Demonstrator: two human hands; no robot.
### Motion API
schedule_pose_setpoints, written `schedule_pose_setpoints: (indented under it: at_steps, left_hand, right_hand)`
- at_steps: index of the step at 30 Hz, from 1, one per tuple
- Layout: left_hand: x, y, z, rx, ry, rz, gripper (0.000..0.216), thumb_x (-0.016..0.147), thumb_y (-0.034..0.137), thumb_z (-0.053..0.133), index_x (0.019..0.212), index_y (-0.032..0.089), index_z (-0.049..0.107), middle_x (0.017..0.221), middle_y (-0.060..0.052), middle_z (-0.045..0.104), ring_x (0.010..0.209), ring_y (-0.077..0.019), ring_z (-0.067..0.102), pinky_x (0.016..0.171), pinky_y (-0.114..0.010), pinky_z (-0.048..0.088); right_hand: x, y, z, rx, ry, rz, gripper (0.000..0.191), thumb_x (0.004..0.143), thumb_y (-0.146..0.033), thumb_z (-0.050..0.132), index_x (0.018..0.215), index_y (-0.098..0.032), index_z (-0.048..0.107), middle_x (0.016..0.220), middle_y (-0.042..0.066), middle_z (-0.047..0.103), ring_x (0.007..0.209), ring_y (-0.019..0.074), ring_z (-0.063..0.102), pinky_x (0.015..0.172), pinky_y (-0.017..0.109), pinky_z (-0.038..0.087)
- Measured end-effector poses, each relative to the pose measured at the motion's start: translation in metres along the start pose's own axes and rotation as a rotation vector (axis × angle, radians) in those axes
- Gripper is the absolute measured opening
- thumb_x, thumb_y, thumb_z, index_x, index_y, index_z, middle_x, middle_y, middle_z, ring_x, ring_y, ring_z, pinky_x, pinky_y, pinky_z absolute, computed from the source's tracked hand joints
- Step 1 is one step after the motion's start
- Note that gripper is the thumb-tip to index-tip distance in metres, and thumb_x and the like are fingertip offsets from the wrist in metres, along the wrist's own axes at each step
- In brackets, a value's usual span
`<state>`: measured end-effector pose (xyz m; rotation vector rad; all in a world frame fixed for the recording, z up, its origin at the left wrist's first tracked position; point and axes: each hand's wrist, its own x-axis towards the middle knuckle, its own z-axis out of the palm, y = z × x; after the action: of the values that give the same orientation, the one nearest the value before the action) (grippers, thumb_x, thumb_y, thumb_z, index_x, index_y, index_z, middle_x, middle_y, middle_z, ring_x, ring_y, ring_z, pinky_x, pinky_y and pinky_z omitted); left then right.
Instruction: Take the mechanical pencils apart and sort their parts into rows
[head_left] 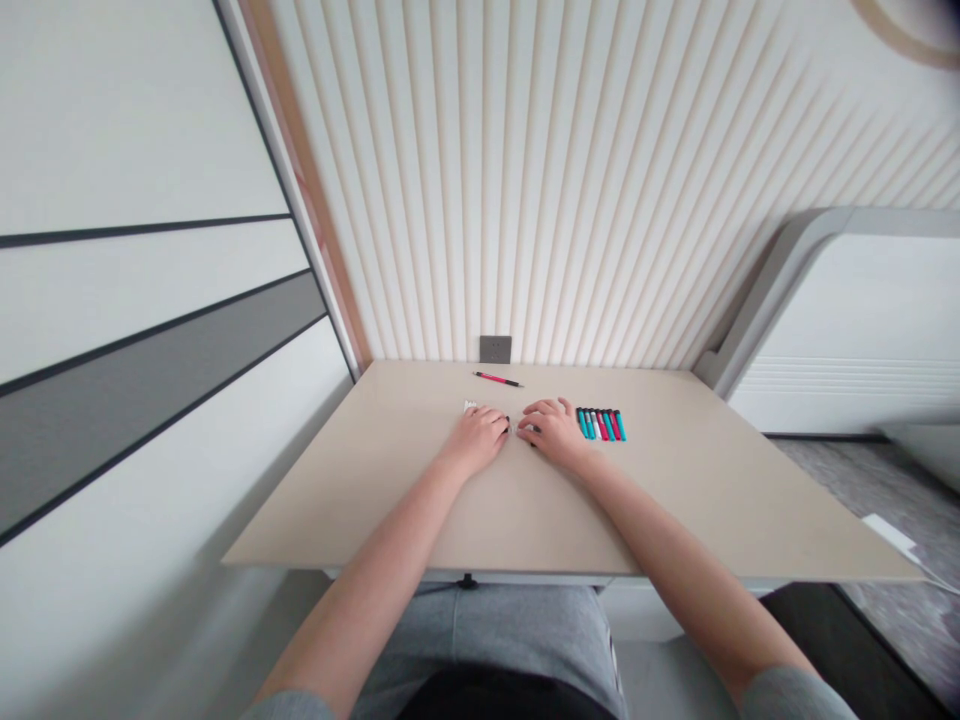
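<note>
My left hand (480, 438) rests at the middle of the table with its fingers curled together by a small dark piece (508, 424). Just to the right, my right hand (553, 430) has its thumb and fingers bent round something small and dark, mostly hidden. A tiny pale, clear-looking item shows in the gap between both hands, too small to name. Behind the left hand lie some thin white pieces (469, 406). Beside the right hand is a neat row of short sticks with black ends (601, 425), coloured teal, white and red.
A red pen with black ends (498, 379) lies toward the back of the beige table (360, 490). A grey socket (495, 349) sits on the ribbed wall behind. White cabinet panels (150, 400) stand at the left, a grey-white headboard (847, 320) at the right.
</note>
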<state>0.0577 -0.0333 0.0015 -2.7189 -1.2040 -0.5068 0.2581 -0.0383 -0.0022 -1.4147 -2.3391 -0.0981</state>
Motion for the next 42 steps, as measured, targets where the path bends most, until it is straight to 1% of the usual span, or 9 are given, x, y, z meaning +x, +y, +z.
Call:
schedule_pose_setpoints:
  at_steps: [5,12,19,23,28,32,34,38,42]
  left_hand:
    - [0.001,0.000,0.002,-0.018,0.003,0.006,0.020,0.092,0.019,0.049,0.104,0.021,0.065,0.107,-0.007,0.064,0.106,-0.0221,0.053,0.094,-0.039,0.037]
    - [0.002,0.000,0.003,-0.010,-0.003,0.040,0.023,0.093,0.019,0.046,0.101,0.021,0.068,0.107,-0.008,0.064,0.105,-0.0221,0.053,0.093,-0.041,0.037]
    - [0.001,-0.001,0.004,-0.016,0.000,0.052,0.024,0.094,0.020,0.046,0.102,0.022,0.068,0.107,-0.007,0.065,0.104,-0.0215,0.053,0.093,-0.040,0.037]
    - [0.001,-0.002,0.004,-0.008,0.023,0.070,0.022,0.094,0.020,0.047,0.101,0.020,0.068,0.106,-0.007,0.065,0.103,-0.0213,0.054,0.092,-0.039,0.037]
    - [-0.004,-0.004,0.002,-0.040,0.036,0.027,0.022,0.092,0.021,0.052,0.110,0.020,0.064,0.110,-0.007,0.064,0.105,-0.0220,0.055,0.092,-0.038,0.039]
    - [-0.006,-0.006,0.003,-0.065,0.024,-0.010,0.029,0.092,0.022,0.053,0.120,0.024,0.059,0.123,-0.006,0.061,0.113,-0.0217,0.054,0.094,-0.037,0.038]
    - [-0.006,-0.007,0.005,-0.065,0.003,-0.006,0.029,0.093,0.021,0.051,0.120,0.026,0.060,0.126,-0.004,0.061,0.115,-0.0210,0.053,0.095,-0.037,0.038]
    - [-0.005,-0.010,0.011,-0.061,-0.006,0.013,0.027,0.095,0.020,0.048,0.115,0.026,0.064,0.123,-0.002,0.063,0.114,-0.0193,0.055,0.095,-0.036,0.038]
    - [-0.005,-0.014,0.017,-0.074,0.022,0.003,0.028,0.096,0.019,0.046,0.115,0.026,0.066,0.122,-0.003,0.065,0.114,-0.0191,0.055,0.095,-0.035,0.039]
  right_hand:
    - [0.000,0.002,0.003,0.006,0.029,0.021,0.022,0.093,-0.039,0.052,0.093,-0.028,0.071,0.113,0.005,0.066,0.112,0.0231,0.050,0.106,0.049,0.019]
    - [0.001,0.002,0.004,-0.017,-0.008,0.009,0.027,0.095,-0.040,0.049,0.114,-0.031,0.066,0.120,0.006,0.064,0.116,0.0244,0.049,0.106,0.049,0.020]
    - [0.002,0.001,0.005,-0.002,-0.018,-0.014,0.026,0.096,-0.040,0.047,0.105,-0.032,0.070,0.121,0.005,0.063,0.117,0.0231,0.048,0.106,0.048,0.019]
    - [0.000,0.002,-0.003,0.038,0.020,-0.013,0.030,0.098,-0.039,0.042,0.106,-0.030,0.069,0.117,0.005,0.065,0.114,0.0224,0.050,0.104,0.045,0.021]
    - [-0.016,0.010,-0.023,0.087,0.056,0.077,0.032,0.097,-0.042,0.043,0.102,-0.028,0.072,0.105,0.007,0.068,0.102,0.0232,0.053,0.090,0.039,0.031]
    - [-0.031,0.015,-0.028,0.055,-0.024,0.027,0.026,0.093,-0.044,0.051,0.096,-0.031,0.074,0.102,0.006,0.067,0.098,0.0231,0.053,0.087,0.039,0.031]
    - [-0.033,0.016,-0.027,0.028,-0.060,0.007,0.023,0.093,-0.041,0.053,0.098,-0.031,0.073,0.103,0.005,0.067,0.098,0.0223,0.053,0.086,0.037,0.032]
    - [-0.029,0.012,-0.022,-0.025,-0.089,-0.005,0.021,0.095,-0.034,0.051,0.096,-0.027,0.072,0.100,0.005,0.068,0.097,0.0206,0.056,0.083,0.034,0.032]
    - [-0.025,0.006,-0.022,0.028,-0.121,-0.073,0.022,0.097,-0.027,0.047,0.097,-0.023,0.069,0.097,0.005,0.068,0.093,0.0183,0.061,0.083,0.032,0.036]
